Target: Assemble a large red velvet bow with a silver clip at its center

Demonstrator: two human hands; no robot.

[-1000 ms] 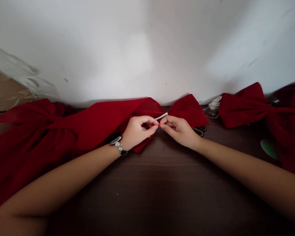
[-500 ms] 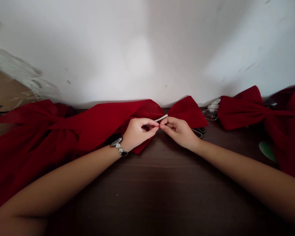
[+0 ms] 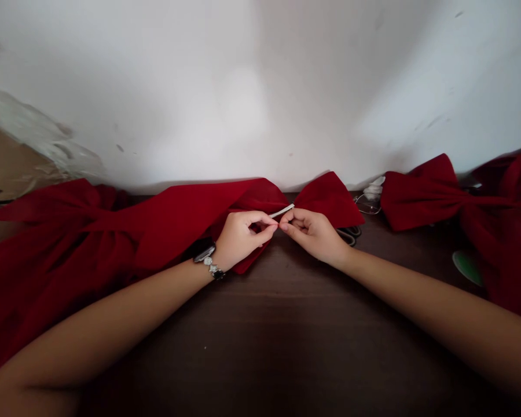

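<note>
A thin silver strip point(image 3: 282, 211), perhaps a metal hair clip, sticks up and to the right from the meeting fingertips of my left hand point(image 3: 243, 240) and my right hand point(image 3: 313, 235). Both hands pinch its lower end, which is hidden by my fingers. It lies just in front of the knot area of a red fabric bow point(image 3: 330, 200), whose long left part point(image 3: 191, 217) runs under my left hand. A metal-link watch point(image 3: 207, 258) circles my left wrist.
A large red bow point(image 3: 56, 243) lies at far left and another point(image 3: 421, 200) at right, on a dark wooden table point(image 3: 286, 336). Scissors handles point(image 3: 349, 234), eyeglasses point(image 3: 368, 204), and a green disc point(image 3: 468, 267) sit nearby. A white wall rises behind.
My hands and the silver strip sit slightly further left and lower in the view, and the strip lies a little flatter. The bows and table have shifted slightly with the view.
</note>
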